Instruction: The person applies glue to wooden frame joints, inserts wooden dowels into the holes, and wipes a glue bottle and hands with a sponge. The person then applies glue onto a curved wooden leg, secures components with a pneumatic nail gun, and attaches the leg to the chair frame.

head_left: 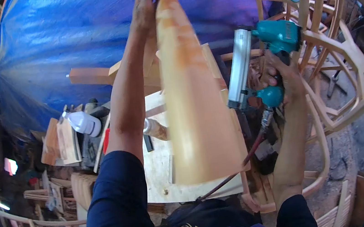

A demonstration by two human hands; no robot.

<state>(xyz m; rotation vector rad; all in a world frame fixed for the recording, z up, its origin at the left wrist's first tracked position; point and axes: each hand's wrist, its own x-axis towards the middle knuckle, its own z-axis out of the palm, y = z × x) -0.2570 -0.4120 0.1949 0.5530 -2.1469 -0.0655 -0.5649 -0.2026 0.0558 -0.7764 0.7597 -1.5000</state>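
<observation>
The left hand [149, 6] is at 12 o'clock, its fingers curled closed over the narrow top end of a long wooden panel [197, 125]; where its thumb presses is hidden. The panel, slightly blurred, runs from 12 o'clock down through the centre towards 6, widening as it goes, with orange-brown patches on its upper half. The right hand [288, 73], between 2 and 3 o'clock, has its fingers wrapped around the handle of a teal nail gun [279, 34]. The gun's silver magazine [239, 69] slants just beside the panel's right edge; whether the two touch, I cannot tell. From the base of the handle a reddish hose [252, 151] drops through 4 o'clock, then bends towards 6, near the person's dark shirt [115, 200].

A pale board [157, 185] shows beneath the panel at 7 o'clock, and a jar [157, 129] with brownish contents sits at 8, partly covered by the panel. A white bottle [83, 123] leans at 9 o'clock, near some wood offcuts [68, 142]. A wooden bar [89, 76] points out at 10 o'clock in front of a blue tarp [57, 42], and chair frames [348, 45] crowd the 2 to 3 o'clock side
</observation>
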